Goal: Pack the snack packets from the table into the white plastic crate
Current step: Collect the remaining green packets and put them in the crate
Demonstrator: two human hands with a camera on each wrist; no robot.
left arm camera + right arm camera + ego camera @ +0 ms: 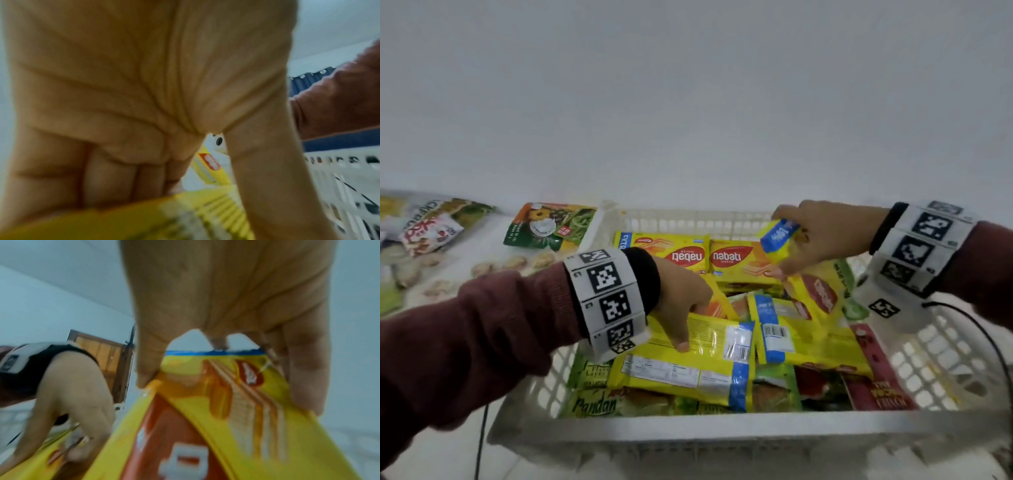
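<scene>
The white plastic crate stands in front of me, filled with yellow wafer packets, a green Pandan packet and a red packet. My left hand grips a yellow packet lying face down on top of the pile, thumb on top and fingers curled behind its edge. Above the crate's far right corner, my right hand pinches another yellow wafer packet by its blue end. In the right wrist view this packet hangs from thumb and fingers.
Left of the crate, a green snack packet and several more packets lie on the table. A white wall rises just behind. A black cable runs over the crate's right side. The crate's slotted wall is beside my left hand.
</scene>
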